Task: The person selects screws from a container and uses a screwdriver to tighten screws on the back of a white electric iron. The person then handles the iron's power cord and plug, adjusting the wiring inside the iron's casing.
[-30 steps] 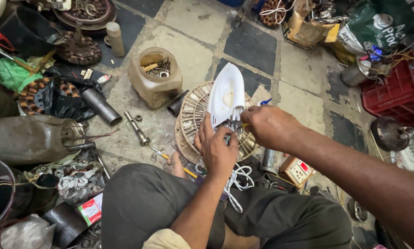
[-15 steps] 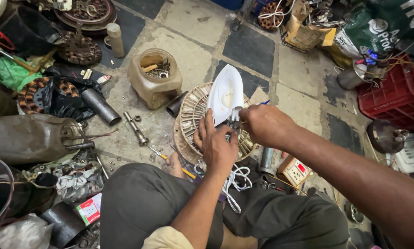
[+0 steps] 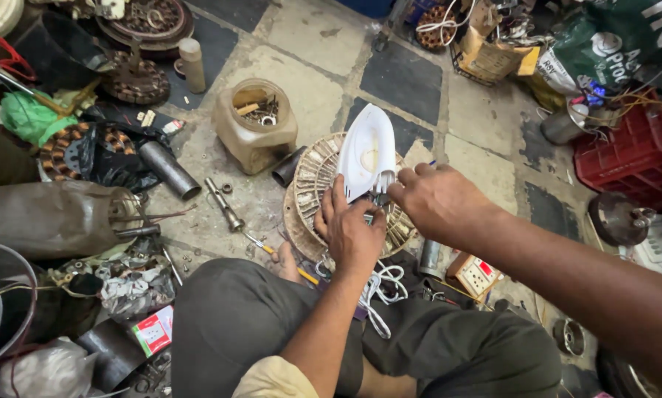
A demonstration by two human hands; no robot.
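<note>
White plastic forms the shell of an electric iron (image 3: pixel 366 153), which is laid on a round wound coil disc (image 3: pixel 310 193) on the tiled floor. The iron's long axis runs away from the person, with the pointed nose directed outward and the blunt rear end turned toward the knees.

The left hand (image 3: pixel 352 232) is placed at the near side of the iron, just behind its rear end. Its fingers (image 3: pixel 336 203) are spread fairly wide and pressed against the rear edge and the disc; nothing is closed in the palm, as far as can be seen.

The right hand (image 3: pixel 434 199) is brought in from the right of the iron. Its fingertips are pinched narrowly at the iron's rear, where small metal parts (image 3: pixel 380 193) project. Whether a tool is held there cannot be told.

Both hands are met at the rear end; the left is slightly nearer to the body of the iron. A white cord (image 3: pixel 381 289) lies coiled below the iron, over the lap. A tan plastic jar of small parts (image 3: pixel 255 125) stands to the left of the iron, well apart from both hands.
</note>
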